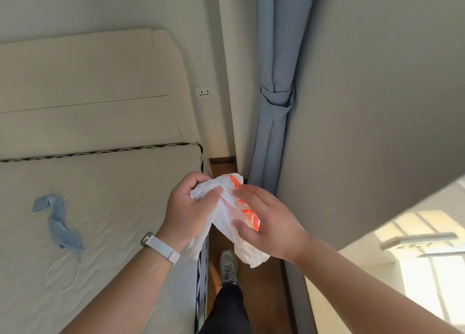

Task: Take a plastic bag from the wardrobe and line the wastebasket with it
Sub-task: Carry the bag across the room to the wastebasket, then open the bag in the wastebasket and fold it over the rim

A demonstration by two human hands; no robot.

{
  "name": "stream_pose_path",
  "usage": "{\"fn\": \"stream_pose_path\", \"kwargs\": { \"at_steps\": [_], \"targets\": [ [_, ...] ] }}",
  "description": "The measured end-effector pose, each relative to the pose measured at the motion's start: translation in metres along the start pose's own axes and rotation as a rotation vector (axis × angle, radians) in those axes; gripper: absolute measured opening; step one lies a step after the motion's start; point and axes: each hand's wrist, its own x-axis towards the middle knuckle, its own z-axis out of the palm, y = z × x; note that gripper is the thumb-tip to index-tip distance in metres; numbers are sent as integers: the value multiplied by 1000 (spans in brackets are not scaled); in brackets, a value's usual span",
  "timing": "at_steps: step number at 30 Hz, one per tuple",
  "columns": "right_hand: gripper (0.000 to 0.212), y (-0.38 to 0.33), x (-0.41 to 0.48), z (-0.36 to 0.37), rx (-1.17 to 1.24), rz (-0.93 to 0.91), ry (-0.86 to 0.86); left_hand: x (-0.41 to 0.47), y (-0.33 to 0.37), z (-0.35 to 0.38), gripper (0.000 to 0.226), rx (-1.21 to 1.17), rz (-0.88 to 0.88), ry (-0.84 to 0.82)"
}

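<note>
Plastic bag (226, 208) is out, held in midair over the gap btwn bed (113, 195) and wall. Crumpled, white w/ red print. Both hands on it: left hand (187, 208) fist-gripped round the bunched upper end, right hand (269, 223) holding the mid section btwn thumb and fingers. Wastebasket not in view.

Handling est.: near weightless, fully limp thin film, a bit slick, layers prob cling, tears if yanked. Best hold IMO: find the mouth edge (or handle loops if any), pinch 1 layer per hand, pull apart, shake open. Gripping mid-body keeps it shut.
</note>
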Motion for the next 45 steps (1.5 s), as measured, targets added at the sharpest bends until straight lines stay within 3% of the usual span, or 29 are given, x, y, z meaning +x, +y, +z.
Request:
{"fn": "stream_pose_path", "kwargs": {
  "at_steps": [8, 18, 28, 36, 45],
  "targets": [
    [52, 82, 101, 42, -29, 210, -56, 149, -59, 17, 13, 1, -93, -99],
    [53, 188, 196, 148, -20, 355, -210, 291, -196, 46, 14, 36, -271, -151],
    [53, 305, 149, 257, 21, 477, -326, 307, -340, 123, 16, 71, -299, -182],
    [47, 417, 80, 357, -2, 596, -290, 310, -483, 204, 8, 137, -189, -356],
    [27, 508, 42, 449, 154, 595, -23, 313, -600, 264, 8, 178, -47, -432]
  ]
}}
